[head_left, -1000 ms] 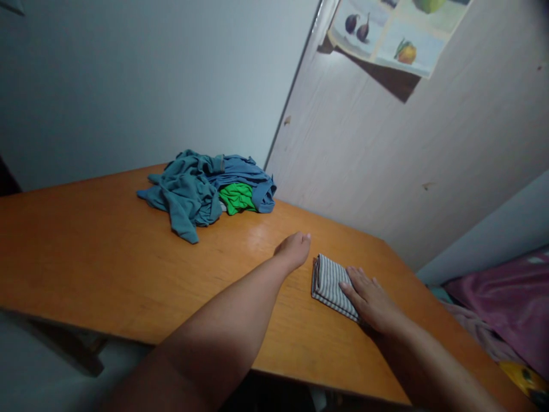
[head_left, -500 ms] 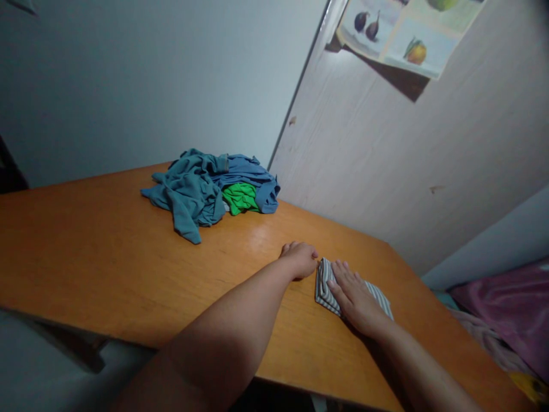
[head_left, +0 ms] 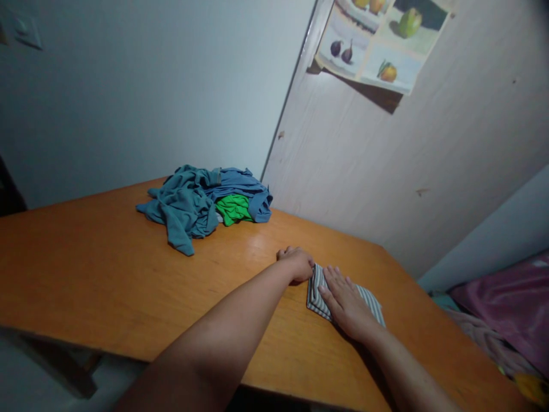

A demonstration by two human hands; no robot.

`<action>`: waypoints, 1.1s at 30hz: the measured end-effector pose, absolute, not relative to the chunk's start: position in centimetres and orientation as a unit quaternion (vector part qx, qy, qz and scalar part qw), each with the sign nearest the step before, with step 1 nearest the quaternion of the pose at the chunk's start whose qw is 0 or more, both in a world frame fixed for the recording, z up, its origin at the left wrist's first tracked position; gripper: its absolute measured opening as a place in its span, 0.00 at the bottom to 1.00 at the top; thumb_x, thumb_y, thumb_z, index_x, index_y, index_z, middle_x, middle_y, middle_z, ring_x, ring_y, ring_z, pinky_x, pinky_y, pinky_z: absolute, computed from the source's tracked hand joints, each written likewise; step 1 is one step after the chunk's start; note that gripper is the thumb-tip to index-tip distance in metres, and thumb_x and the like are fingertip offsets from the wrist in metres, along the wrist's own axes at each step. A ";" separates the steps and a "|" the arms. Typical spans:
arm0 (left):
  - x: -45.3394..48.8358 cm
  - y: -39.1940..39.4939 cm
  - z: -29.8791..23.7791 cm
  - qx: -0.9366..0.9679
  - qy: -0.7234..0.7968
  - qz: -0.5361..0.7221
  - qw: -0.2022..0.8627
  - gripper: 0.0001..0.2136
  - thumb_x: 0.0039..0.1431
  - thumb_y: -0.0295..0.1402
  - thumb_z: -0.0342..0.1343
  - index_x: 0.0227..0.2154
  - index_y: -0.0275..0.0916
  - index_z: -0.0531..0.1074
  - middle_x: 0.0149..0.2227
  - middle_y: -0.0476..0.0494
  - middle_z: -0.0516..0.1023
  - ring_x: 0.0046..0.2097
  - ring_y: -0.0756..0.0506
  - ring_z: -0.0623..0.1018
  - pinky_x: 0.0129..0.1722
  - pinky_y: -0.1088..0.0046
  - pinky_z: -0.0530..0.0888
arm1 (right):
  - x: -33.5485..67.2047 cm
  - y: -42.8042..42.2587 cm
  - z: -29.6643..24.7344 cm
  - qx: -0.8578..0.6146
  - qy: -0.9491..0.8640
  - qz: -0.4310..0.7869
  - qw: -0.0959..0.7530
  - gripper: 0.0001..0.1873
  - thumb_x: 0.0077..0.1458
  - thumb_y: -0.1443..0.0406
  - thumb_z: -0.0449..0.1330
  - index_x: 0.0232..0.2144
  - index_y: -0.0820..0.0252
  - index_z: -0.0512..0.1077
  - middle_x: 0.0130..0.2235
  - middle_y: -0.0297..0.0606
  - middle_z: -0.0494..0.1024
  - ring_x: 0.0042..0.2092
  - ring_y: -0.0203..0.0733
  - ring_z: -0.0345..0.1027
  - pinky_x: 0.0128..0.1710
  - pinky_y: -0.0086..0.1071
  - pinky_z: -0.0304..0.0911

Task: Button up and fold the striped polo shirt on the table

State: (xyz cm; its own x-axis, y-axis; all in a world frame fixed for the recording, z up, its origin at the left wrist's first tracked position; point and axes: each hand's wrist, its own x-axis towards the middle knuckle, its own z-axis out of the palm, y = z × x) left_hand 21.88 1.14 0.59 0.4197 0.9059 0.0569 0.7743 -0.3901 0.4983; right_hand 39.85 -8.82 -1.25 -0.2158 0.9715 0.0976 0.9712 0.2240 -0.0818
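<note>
A small folded grey-and-white striped cloth (head_left: 316, 289) lies on the orange wooden table (head_left: 107, 274), near its right end. My right hand (head_left: 345, 300) lies flat on top of the cloth with the fingers stretched out. My left hand (head_left: 295, 263) is curled, its fingertips pinching the cloth's left edge.
A heap of crumpled clothes (head_left: 201, 200), teal, blue and bright green, sits at the table's far side by the wall. A fruit poster (head_left: 377, 40) hangs on the pale wooden panel behind. Purple bedding (head_left: 506, 303) lies to the right, beyond the table.
My left hand went from lying open on the table to curled against the cloth's left edge. My right hand slid left, further over the cloth.
</note>
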 end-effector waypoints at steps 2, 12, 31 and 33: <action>21.9 1.4 0.9 0.818 0.516 0.150 0.206 0.12 0.53 0.41 0.58 0.40 0.57 0.82 0.48 0.41 0.79 0.55 0.31 0.72 0.52 0.50 0.68 | 39.8 -8.8 -1.3 -0.625 -0.778 0.002 0.063 0.42 0.67 0.43 0.35 0.70 0.66 0.50 0.71 0.45 0.48 0.73 0.49 0.34 0.70 0.51 0.35; 21.8 1.3 1.5 0.844 0.492 0.111 0.181 0.15 0.51 0.44 0.58 0.43 0.62 0.79 0.47 0.48 0.79 0.54 0.35 0.73 0.53 0.54 0.69 | 39.5 -8.8 -1.3 -0.623 -0.779 -0.004 0.075 0.43 0.67 0.43 0.36 0.70 0.67 0.51 0.71 0.46 0.50 0.72 0.51 0.37 0.70 0.52 0.37; 21.2 1.9 0.8 0.821 0.504 0.156 0.219 0.14 0.58 0.45 0.52 0.43 0.59 0.79 0.47 0.56 0.82 0.54 0.42 0.75 0.52 0.66 0.69 | 39.9 -8.9 -1.5 -0.622 -0.779 -0.007 0.074 0.41 0.67 0.44 0.38 0.70 0.66 0.52 0.71 0.46 0.49 0.72 0.50 0.36 0.70 0.52 0.37; 21.2 1.7 0.7 0.823 0.500 0.157 0.219 0.14 0.55 0.46 0.55 0.43 0.61 0.79 0.47 0.56 0.82 0.55 0.41 0.74 0.53 0.65 0.69 | 39.9 -8.8 -1.6 -0.621 -0.780 -0.008 0.076 0.40 0.67 0.44 0.39 0.70 0.65 0.52 0.71 0.46 0.49 0.72 0.50 0.36 0.70 0.52 0.37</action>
